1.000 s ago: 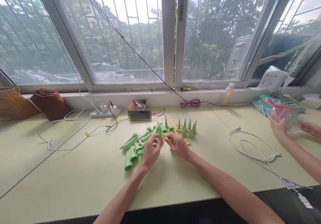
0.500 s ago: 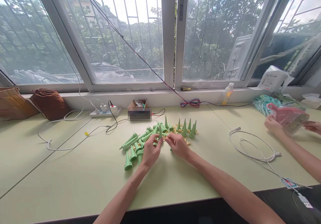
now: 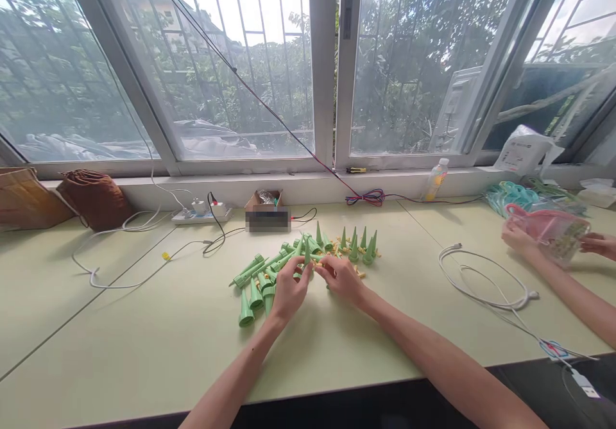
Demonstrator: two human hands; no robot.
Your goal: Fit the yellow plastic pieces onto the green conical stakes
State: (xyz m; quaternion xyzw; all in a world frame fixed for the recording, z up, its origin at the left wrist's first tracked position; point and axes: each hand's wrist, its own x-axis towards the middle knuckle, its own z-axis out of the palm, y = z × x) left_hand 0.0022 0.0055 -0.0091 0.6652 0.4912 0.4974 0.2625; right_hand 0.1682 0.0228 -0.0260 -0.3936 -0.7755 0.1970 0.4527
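Pink item in clear bag [image 3: 541,222]: sits a little lower and farther left than half a second ago, at the right side of the frame, shifted along with a co-worker's hand [image 3: 522,240].
Left hand [image 3: 290,291]: keeps almost the same place as before, near the centre of the frame; closed narrowly round a green cone [image 3: 307,251], held with the tip pointing up.
Right hand [image 3: 344,279]: hardly moved either; fingertips pinched on a small yellow piece [image 3: 318,265], just beside the held cone. Too small and partly covered to tell whether touching it.
Green pile [image 3: 255,297]: lies left of centre, spread behind and beside the left hand; mostly tipped over and overlapping, with a few upright at the near edge.
Standing cones [image 3: 354,249]: upright in a loose cluster, right of centre, beyond the right hand.
Loose yellow pieces [image 3: 360,275]: scattered among and around the standing cones.
White cable [image 3: 533,296]: looped on the table [image 3: 144,345] at the right of the frame, between the right forearm and the co-worker.
Bottle [image 3: 436,179]: stands by the window ledge, right of centre, well apart from the cones.
Cardboard box [image 3: 251,199]: rests behind the pile, near the ledge.
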